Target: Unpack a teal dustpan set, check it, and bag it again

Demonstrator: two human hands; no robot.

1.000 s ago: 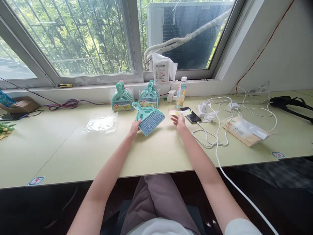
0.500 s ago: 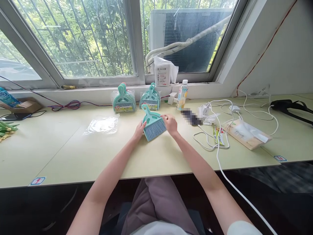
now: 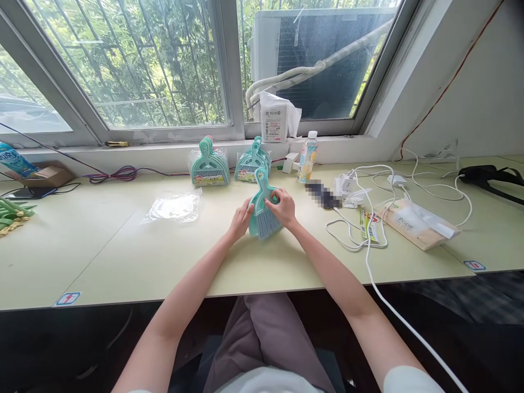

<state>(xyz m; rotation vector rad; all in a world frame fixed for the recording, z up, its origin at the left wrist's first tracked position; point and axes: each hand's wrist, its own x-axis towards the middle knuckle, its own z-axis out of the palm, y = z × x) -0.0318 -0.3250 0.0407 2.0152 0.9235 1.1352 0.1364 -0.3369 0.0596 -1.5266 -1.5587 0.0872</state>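
A small teal hand broom with blue-grey bristles (image 3: pixel 263 210) stands almost upright over the pale green table (image 3: pixel 123 256), handle up. My left hand (image 3: pixel 241 218) grips its left side and my right hand (image 3: pixel 281 207) grips its right side near the handle. Behind it, two bagged packs of the same teal brooms (image 3: pixel 209 169) (image 3: pixel 250 164) lean against the window ledge. A clear empty plastic bag (image 3: pixel 174 208) lies flat to the left. A green and yellow paper label (image 3: pixel 367 225) lies among the cables to the right.
A drink bottle (image 3: pixel 307 157), a phone (image 3: pixel 321 194), white chargers and cables (image 3: pixel 368 202) and a tissue pack (image 3: pixel 417 226) crowd the right side. A white parcel (image 3: pixel 275 117) sits on the sill. A cardboard box (image 3: pixel 45 176) and green items (image 3: pixel 10 214) lie far left.
My right hand dropped the paper label by the cables and came over to the broom. Both hands turned the broom from lying tilted to nearly upright.
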